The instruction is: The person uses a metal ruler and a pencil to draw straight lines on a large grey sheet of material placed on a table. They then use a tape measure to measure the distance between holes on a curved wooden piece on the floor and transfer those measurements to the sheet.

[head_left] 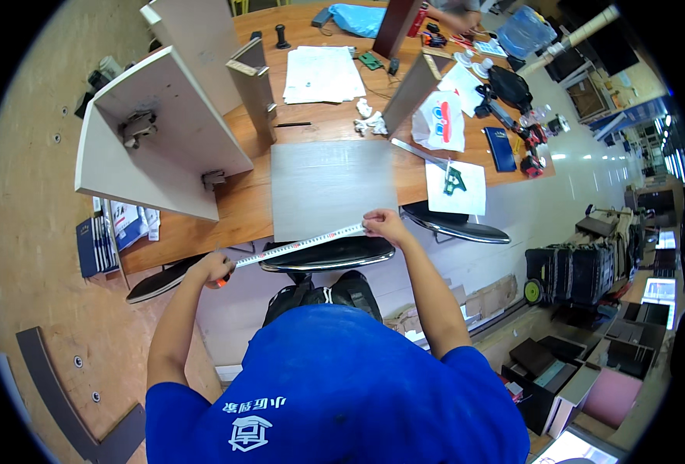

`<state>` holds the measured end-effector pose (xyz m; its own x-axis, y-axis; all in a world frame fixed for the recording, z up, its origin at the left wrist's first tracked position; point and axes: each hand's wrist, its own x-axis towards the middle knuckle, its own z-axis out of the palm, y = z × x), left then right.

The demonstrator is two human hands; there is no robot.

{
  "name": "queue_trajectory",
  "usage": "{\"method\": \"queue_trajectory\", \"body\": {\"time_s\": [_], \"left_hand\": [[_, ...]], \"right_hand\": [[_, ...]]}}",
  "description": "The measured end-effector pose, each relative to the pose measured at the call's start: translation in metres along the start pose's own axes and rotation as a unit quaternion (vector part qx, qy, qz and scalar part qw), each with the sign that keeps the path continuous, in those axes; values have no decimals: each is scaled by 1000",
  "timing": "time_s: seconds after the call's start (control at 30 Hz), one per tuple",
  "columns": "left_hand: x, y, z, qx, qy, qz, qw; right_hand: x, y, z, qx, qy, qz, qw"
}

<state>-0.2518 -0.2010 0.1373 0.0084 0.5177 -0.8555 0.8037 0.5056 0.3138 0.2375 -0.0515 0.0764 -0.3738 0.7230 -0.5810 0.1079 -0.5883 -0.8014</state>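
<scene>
A white tape measure blade [296,246] stretches between my two hands, just in front of the table's near edge. My left hand [214,267] is closed round the tape's case, of which only an orange bit shows below the fingers. The free end of the blade is pinched in my right hand [386,225], which is raised a little higher. Beyond the tape, a flat grey board [331,189] lies on the wooden table [242,185], its near edge close to the blade.
A white panel with hinges [168,131] stands at the left, near upright wooden boards [254,89]. Paper sheets [324,75], a green square tool [454,181] and a dark blue booklet [500,149] lie around. Chairs [327,255] sit under the near edge. Another person's hand [458,19] is far back.
</scene>
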Motion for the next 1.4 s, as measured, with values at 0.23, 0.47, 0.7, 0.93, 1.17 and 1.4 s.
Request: {"method": "queue_trajectory", "body": {"time_s": [0.23,0.47,0.7,0.93,1.17,1.4], "left_hand": [[4,-21,-10,32,-74,-62,995],[15,-62,37,34,-57,-27,997],[-29,-21,48,19,-62,-112,992],[-53,11,85,-10,-21,-173,985],[-43,33,108,8,12,-165,986],[-42,38,74,-11,17,-168,986]], "right_hand": [[14,12,15,-168,-134,175,961],[49,10,9,-260,-230,171,922],[68,34,-17,-264,-261,193,908],[117,33,-54,-287,-389,140,864],[98,39,-70,-242,-301,189,903],[62,65,-91,-101,-198,171,960]]}}
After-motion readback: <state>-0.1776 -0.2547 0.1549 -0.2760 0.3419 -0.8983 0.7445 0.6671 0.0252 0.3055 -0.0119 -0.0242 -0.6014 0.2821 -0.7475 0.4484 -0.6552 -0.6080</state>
